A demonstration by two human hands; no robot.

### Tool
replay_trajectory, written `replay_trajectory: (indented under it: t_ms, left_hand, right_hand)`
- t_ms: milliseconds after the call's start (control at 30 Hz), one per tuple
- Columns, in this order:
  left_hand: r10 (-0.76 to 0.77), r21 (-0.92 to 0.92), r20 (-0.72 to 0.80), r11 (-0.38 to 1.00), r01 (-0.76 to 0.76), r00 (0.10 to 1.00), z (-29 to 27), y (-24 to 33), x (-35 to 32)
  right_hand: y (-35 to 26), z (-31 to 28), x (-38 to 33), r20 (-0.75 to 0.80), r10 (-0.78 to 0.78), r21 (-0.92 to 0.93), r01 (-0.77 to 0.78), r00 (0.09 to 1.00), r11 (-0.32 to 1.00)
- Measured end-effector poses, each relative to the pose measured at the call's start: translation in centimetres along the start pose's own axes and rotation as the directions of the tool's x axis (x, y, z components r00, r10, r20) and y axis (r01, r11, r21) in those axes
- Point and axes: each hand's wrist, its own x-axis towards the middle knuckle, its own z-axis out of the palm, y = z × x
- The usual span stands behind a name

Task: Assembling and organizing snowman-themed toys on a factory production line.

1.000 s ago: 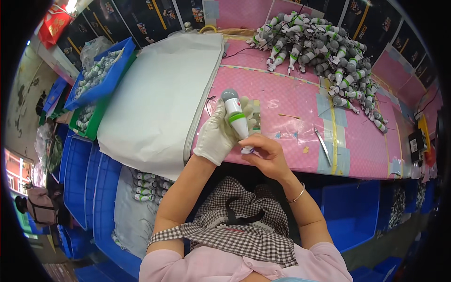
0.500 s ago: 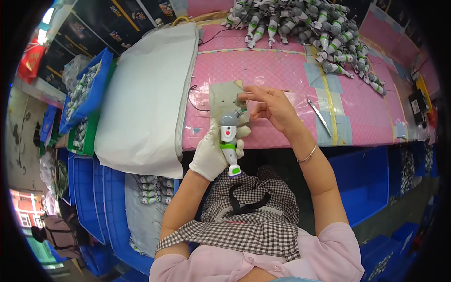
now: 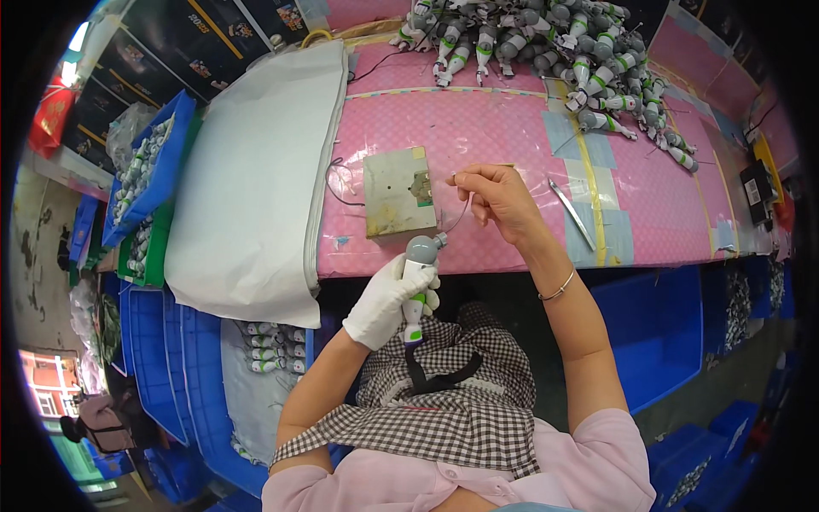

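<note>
Left hand (image 3: 384, 303), in a white fabric glove: fingers curled around a slim white-and-green plastic piece with a round grey end (image 3: 422, 250). The piece is held tilted at the counter's near edge, grey end uppermost, lower end over the lap. Right hand (image 3: 499, 200), bare: thumb and forefinger drawn together on a thin, curved wire (image 3: 461, 215) – this runs down to the grey end. Just beyond the piece sits a grey, square-topped metal box (image 3: 394, 196) on the pink-covered counter (image 3: 503, 243). Silver tweezers (image 3: 572, 213) lie to the right; large white sheets (image 3: 247, 162) to the left. Far side – a heap of similar pieces (image 3: 589, 64).
</note>
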Motion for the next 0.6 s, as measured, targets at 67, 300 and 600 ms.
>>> replay_trajectory:
  t_ms: [67,300,600]
  left_hand:
    - [0.020,0.143,-0.073,0.990,-0.009,0.997,0.2,0.7,0.0]
    - [0.190,-0.067,-0.170,0.977,-0.203,0.967,0.7,2.9,1.3]
    - [0.166,-0.294,-0.072,0.939,-0.180,0.984,-0.8,2.5,2.3]
  right_hand:
    - [0.8,-0.2,0.8,0.015,-0.011,-0.119,0.012,1.000,0.993]
    - [1.4,-0.2,4.1,0.197,0.005,-0.536,0.103,0.980,0.838]
    - [0.0,-0.4,4.8,0.309,0.216,-0.517,-0.028,0.926,0.855]
